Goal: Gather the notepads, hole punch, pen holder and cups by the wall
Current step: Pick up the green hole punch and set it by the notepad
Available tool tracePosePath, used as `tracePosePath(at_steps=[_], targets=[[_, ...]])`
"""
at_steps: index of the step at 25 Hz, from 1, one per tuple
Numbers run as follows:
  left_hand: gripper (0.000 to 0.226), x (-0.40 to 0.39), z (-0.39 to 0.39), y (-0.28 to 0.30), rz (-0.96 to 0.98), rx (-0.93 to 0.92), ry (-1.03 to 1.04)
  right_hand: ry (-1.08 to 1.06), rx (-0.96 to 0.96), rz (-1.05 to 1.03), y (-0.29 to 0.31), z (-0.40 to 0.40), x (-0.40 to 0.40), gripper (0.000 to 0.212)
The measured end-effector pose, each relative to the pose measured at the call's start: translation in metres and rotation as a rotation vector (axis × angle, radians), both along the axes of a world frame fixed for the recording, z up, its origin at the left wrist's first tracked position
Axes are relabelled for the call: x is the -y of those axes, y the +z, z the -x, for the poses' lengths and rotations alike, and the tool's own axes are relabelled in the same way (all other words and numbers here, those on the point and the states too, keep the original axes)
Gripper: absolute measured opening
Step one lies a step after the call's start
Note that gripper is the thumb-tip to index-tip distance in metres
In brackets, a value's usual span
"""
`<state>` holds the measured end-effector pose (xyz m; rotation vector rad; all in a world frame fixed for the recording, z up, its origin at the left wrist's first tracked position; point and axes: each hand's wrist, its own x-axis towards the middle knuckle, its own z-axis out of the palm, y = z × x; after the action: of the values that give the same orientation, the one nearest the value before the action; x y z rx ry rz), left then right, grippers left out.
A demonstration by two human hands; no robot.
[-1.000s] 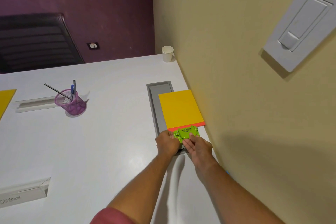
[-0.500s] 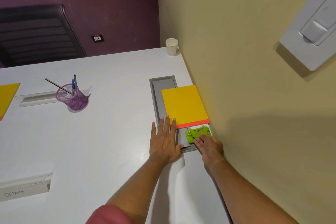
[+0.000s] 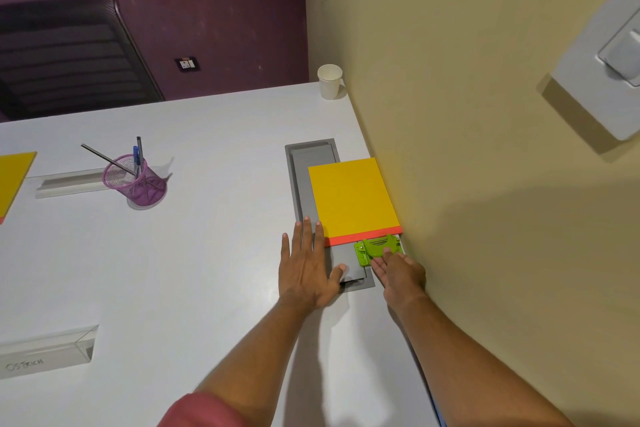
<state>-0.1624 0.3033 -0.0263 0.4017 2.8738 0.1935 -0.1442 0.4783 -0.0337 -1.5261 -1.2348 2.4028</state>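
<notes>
A yellow notepad (image 3: 353,198) with a red bottom edge lies by the yellow wall, partly over a grey cable tray (image 3: 304,177). Just below it sits a green hole punch (image 3: 375,248). My right hand (image 3: 398,274) rests behind the punch, fingertips touching its near side, fingers extended. My left hand (image 3: 308,267) lies flat and open on the table, fingertips at the notepad's lower left corner. A white paper cup (image 3: 330,81) stands at the far corner by the wall. A purple mesh pen holder (image 3: 133,180) with pens stands at mid-left. A second yellow notepad (image 3: 12,180) shows at the left edge.
The white table (image 3: 190,253) carries a clear acrylic name stand (image 3: 48,352) at near left and another strip (image 3: 65,182) behind the pen holder. A black chair (image 3: 65,55) stands beyond the far edge. A white wall fixture (image 3: 609,55) hangs at upper right.
The hole punch has shifted right, closer to the wall. My left hand let go of it and now lies flat on the table. My right hand stays at the punch.
</notes>
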Motion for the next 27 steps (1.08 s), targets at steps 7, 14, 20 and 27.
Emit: tracePosePath(at_steps=[7, 14, 20, 27], targets=[[0.095, 0.002, -0.003, 0.001, -0.007, 0.017, 0.019, 0.039, 0.041, 0.011, 0.001, -0.002, -0.002, 0.040], [0.095, 0.008, -0.010, 0.015, -0.002, -0.005, 0.046, 0.287, 0.296, -0.620, 0.023, -0.010, 0.008, 0.036], [0.095, 0.025, -0.024, 0.034, 0.001, -0.079, 0.137, 0.637, -0.124, -1.289, 0.040, -0.025, 0.039, 0.024], [0.094, 0.072, -0.062, 0.046, 0.011, -0.135, 0.319, 1.175, -0.197, -1.661, 0.034, -0.033, 0.080, 0.083]])
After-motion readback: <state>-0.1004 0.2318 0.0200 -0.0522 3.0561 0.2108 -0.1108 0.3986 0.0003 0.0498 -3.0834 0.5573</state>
